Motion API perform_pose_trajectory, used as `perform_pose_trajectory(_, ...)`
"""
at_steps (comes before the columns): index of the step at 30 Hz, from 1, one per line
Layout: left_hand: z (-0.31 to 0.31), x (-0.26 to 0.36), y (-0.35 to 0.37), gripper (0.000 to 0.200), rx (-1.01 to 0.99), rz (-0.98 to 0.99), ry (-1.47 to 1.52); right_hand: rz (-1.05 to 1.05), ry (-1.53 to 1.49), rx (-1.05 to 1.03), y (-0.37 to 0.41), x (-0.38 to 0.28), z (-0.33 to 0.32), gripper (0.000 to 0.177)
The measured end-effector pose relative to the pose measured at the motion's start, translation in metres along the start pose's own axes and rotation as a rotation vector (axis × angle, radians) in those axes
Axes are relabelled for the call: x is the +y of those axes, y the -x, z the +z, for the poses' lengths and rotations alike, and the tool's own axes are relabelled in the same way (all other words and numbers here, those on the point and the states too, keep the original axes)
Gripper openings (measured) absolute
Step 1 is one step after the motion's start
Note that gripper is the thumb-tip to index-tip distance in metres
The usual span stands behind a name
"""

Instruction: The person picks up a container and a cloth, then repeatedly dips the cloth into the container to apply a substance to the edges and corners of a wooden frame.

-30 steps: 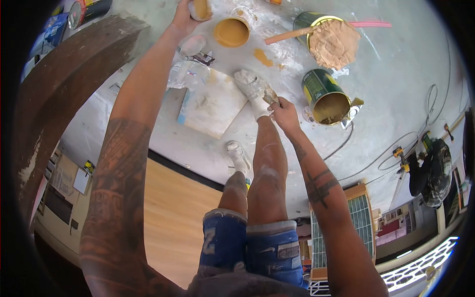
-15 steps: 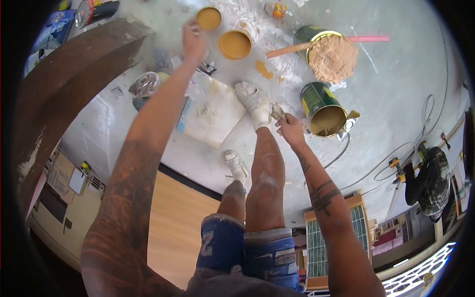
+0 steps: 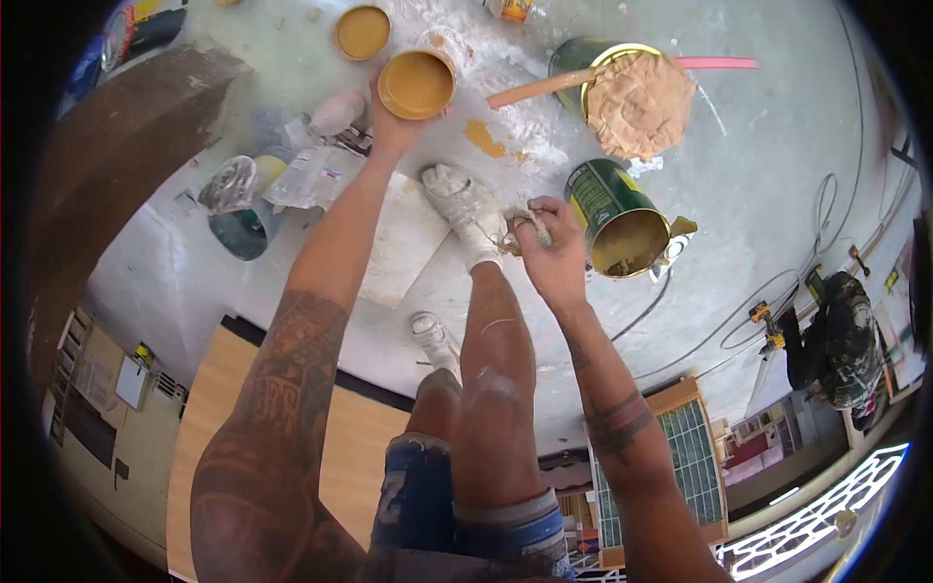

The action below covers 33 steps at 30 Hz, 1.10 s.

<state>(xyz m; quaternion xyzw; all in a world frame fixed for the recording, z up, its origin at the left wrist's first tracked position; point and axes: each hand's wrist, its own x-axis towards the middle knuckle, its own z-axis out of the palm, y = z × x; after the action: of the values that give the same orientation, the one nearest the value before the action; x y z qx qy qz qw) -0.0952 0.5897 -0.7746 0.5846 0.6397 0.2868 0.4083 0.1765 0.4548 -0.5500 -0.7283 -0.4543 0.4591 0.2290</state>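
My left hand (image 3: 392,130) is wrapped round the near side of a round tub of ochre paste (image 3: 416,85); most of its fingers are hidden behind the tub. Just beyond lies a round lid (image 3: 362,32), its inside coated with the same ochre. My right hand (image 3: 556,255) is closed on a crumpled, dirty whitish piece (image 3: 528,229), perhaps a rag, above my white-smeared shoe (image 3: 464,199). To the right of that hand a green can (image 3: 604,189) lies tipped, its open mouth facing me and brown residue inside.
Another green can (image 3: 573,60) bears a crumpled tan covering (image 3: 641,105), with a wooden stick (image 3: 539,88) alongside. Clear plastic (image 3: 309,177) and a dark container (image 3: 239,231) lie left. Cables (image 3: 826,209) and a power tool (image 3: 768,321) are at right. Ochre paste (image 3: 484,138) is spilled on the floor.
My left hand has come down from near the lid and taken hold of the tub. My right hand has turned and risen slightly with the whitish piece. The whole view has shifted.
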Motion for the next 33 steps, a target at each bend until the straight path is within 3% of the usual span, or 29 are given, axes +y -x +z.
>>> perform_pose_trajectory(3,0.006,-0.006,-0.001,0.110,0.036,0.039,-0.079,0.431,-0.385,-0.135,-0.009,-0.011,-0.012,0.026)
perform_pose_trajectory(5,0.005,0.001,0.003,0.089,0.030,0.011,-0.057,0.575,-0.499,-0.188,-0.015,-0.013,-0.017,0.025)
perform_pose_trajectory(7,0.004,0.015,0.011,0.089,0.078,-0.022,0.109,0.680,-0.619,-0.199,-0.015,0.000,-0.013,0.026)
perform_pose_trajectory(10,-0.004,0.030,0.016,0.096,0.104,-0.012,0.176,0.666,-0.434,-0.189,-0.004,0.016,-0.012,0.026)
perform_pose_trajectory(14,-0.025,0.072,0.045,0.099,0.081,0.004,0.139,0.666,-0.252,-0.176,0.013,-0.016,-0.026,0.019)
perform_pose_trajectory(17,-0.054,0.113,0.081,0.103,0.012,0.068,-0.104,0.586,-0.367,-0.150,0.044,-0.033,-0.041,0.023)
perform_pose_trajectory(22,-0.117,0.224,0.162,0.108,0.050,0.243,-0.034,0.552,-0.466,-0.234,0.102,-0.094,-0.087,0.024)
perform_pose_trajectory(25,-0.151,0.298,0.225,0.108,0.064,0.263,0.114,0.493,-0.667,-0.266,0.162,-0.129,-0.125,0.023)
perform_pose_trajectory(28,-0.179,0.361,0.294,0.108,0.065,0.344,0.168,0.414,-0.950,-0.234,0.241,-0.167,-0.167,0.043)
perform_pose_trajectory(31,-0.211,0.435,0.368,0.108,0.029,0.376,0.264,0.328,-1.038,-0.137,0.341,-0.209,-0.202,0.043)
perform_pose_trajectory(33,-0.236,0.480,0.421,0.108,-0.002,0.377,0.239,0.240,-0.895,-0.029,0.409,-0.231,-0.216,0.041)
